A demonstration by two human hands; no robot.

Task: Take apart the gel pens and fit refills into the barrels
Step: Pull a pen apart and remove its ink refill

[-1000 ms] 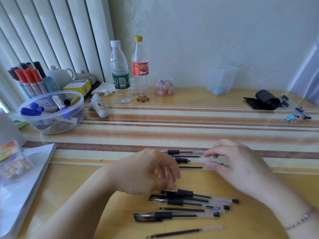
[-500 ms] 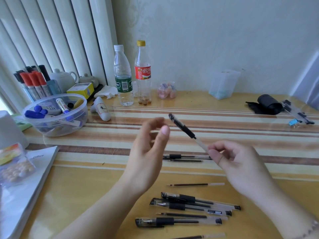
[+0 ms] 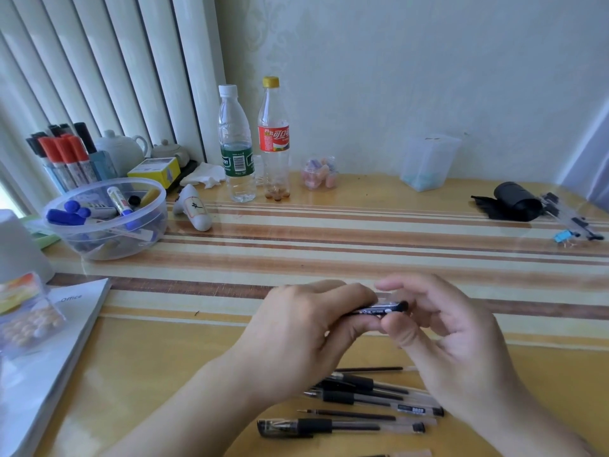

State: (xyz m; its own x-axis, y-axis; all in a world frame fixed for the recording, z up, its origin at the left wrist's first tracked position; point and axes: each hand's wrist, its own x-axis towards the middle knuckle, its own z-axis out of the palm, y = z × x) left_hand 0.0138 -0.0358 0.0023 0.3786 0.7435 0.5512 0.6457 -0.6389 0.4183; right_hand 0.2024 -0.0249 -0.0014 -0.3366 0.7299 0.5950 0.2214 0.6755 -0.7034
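My left hand (image 3: pixel 309 328) grips 1 gel pen (image 3: pixel 379 308) level above the desk (image 3: pixel 329 245), most of its barrel hidden in the fist. My right hand (image 3: pixel 438 328) pinches the black end plug at 3 o'clock. Step judged: taking this pen apart. Next: steady counter-twist or pull, keeping the plug from dropping. Remaining pens and loose refills (image 3: pixel 356 415) lie at 6 o'clock, just below both hands.

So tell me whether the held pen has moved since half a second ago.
Yes. The gel pen has dropped from near the far brown stripes to the nearest brown stripe, now level, gripped by both hands.
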